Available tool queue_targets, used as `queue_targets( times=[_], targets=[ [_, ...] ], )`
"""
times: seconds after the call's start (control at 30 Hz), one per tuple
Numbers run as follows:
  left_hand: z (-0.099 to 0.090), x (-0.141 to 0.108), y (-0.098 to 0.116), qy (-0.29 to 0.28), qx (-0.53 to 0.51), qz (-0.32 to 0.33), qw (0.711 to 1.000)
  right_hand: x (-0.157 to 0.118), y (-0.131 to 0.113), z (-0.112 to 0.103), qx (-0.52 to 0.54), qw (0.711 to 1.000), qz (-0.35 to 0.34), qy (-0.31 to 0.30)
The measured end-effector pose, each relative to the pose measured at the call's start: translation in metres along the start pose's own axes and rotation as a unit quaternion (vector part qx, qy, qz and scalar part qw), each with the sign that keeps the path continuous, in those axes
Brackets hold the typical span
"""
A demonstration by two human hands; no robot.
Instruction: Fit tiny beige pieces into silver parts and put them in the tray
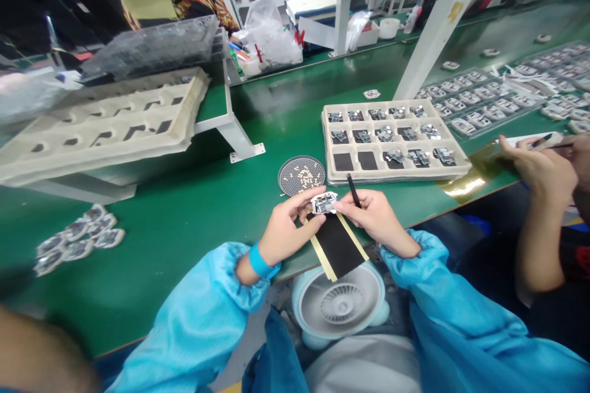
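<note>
Nearest, a fan (342, 306) stands below a black sheet (336, 242) with yellow edges. Above the sheet, the left hand (286, 228) grips a small white-rimmed part (324, 202) between thumb and fingers; the right hand (375, 215) holds a black stick (353, 189), its fingertips at the part's right side. Beyond lies a round dish (286, 176) of pale bits, then, to its right, a tray (369, 175) of circuit boards (385, 133).

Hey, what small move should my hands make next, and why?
Perhaps press the edge of the small white-framed unit with your right hand: your left hand holds the unit, the right already touches it, and the black tool sticks up off it.
</note>
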State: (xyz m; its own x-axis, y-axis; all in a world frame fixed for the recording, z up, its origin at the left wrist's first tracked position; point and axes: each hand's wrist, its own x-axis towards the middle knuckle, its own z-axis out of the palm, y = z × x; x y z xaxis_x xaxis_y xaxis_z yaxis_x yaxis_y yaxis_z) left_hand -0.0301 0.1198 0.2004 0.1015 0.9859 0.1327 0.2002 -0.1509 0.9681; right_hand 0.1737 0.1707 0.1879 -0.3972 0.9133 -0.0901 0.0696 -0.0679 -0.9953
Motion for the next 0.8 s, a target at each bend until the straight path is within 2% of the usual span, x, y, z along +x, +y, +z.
queue_targets(
  times=[0.2,0.6,0.7,0.8],
  targets=[
    [0.004,0.001,0.0,0.016,0.002,-0.014,1.0,-0.001,-0.001,0.003,-0.003,1.0,-0.001,0.03],
    [0.004,0.0,-0.006,0.05,0.043,-0.006,0.998,0.001,0.0,0.007,0.014,0.999,-0.01,0.031],
    [0.005,0.0,-0.006,0.056,0.015,-0.028,0.998,0.002,0.004,0.009,0.021,0.998,-0.035,0.052],
    [0.006,0.001,-0.003,0.043,-0.062,-0.06,0.995,0.003,0.006,0.013,0.043,0.995,-0.061,0.062]
  ],
)
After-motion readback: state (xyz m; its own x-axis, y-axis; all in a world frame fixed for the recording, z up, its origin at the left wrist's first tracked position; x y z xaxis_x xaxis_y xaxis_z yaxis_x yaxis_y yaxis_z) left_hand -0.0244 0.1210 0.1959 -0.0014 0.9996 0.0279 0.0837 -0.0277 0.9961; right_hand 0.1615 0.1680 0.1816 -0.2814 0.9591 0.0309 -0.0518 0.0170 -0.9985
